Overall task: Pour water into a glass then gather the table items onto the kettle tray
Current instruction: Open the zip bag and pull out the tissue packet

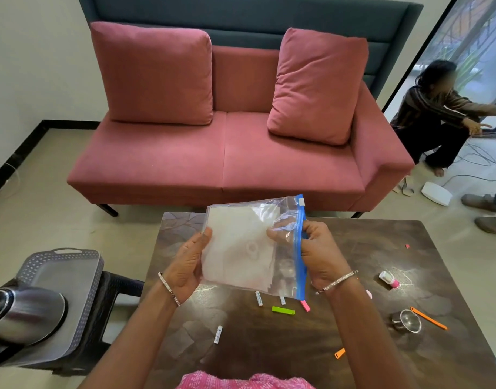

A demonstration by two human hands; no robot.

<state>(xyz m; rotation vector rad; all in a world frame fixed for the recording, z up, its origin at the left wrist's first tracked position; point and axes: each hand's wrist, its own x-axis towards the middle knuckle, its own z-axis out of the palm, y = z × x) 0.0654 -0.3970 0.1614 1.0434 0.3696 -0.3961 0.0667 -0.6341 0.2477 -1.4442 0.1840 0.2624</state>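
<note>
Clear zip bag (241,248) was held up over table (353,248), paper sheets inside. Left hand (188,265) gripped bag's left edge, thumb on front. Right hand (319,254) pinched blue zip strip, which ran near-to-far down bag's right side. Kettle tray (64,276) sat on stool, well left of table; kettle (25,313) on its near end, far part bare. Left hand was nearer tray, so carry likely leftward. Steel cup (407,321) and small sticks lay on table, not yet gathered.
</note>
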